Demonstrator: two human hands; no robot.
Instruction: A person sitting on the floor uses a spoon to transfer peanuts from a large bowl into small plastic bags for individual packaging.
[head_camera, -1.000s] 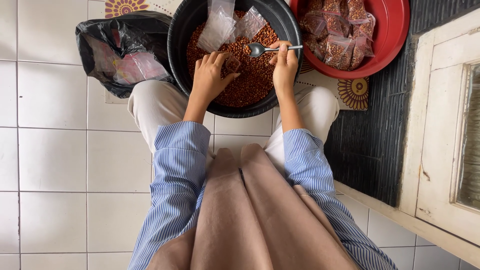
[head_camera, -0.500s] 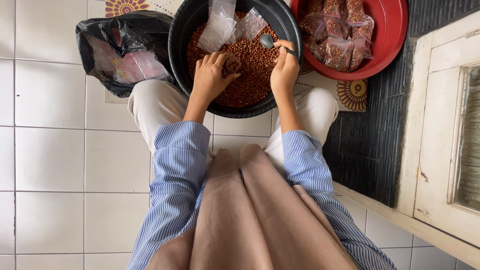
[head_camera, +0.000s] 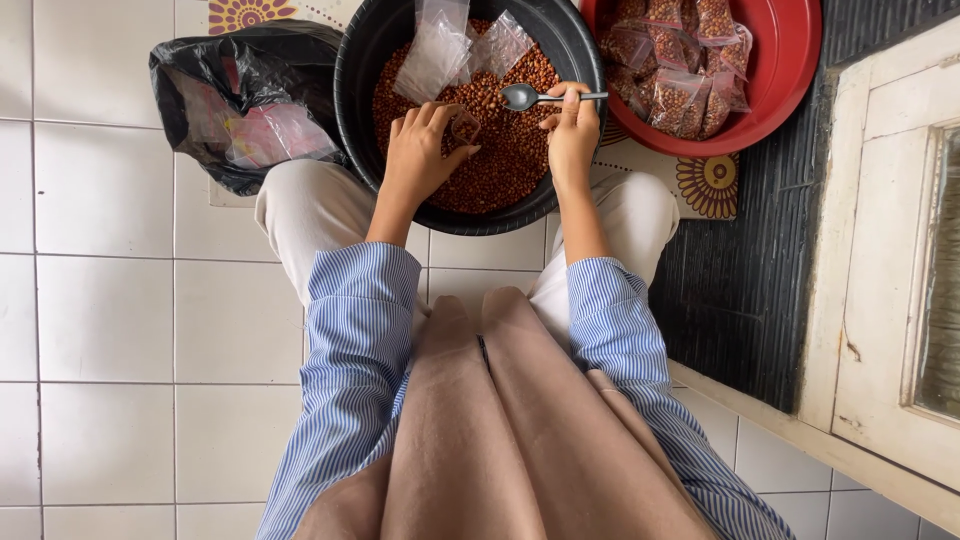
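Scooping is the step in hand: the right hand (head_camera: 572, 135) pinches the handle of a metal spoon (head_camera: 540, 97), whose bowl points toward the left hand and hangs level just above the brown peanuts (head_camera: 500, 160) that fill the black basin (head_camera: 362, 60). The left hand (head_camera: 418, 152) is curled around a small clear bag (head_camera: 462, 127), holding its mouth up just off the spoon's tip; some nuts seem to sit in it already. Beyond both hands, a few empty clear bags (head_camera: 440, 50) lie on the heap. Past the right hand, further out, a red basin (head_camera: 795, 60) holds filled packets (head_camera: 680, 60); out beyond the left hand sits a black plastic sack (head_camera: 235, 100).

Judging by this, the next move calls for a steady spoon tipped over the bag's mouth, with the left fingers spreading the opening wide enough that nuts do not spill back.
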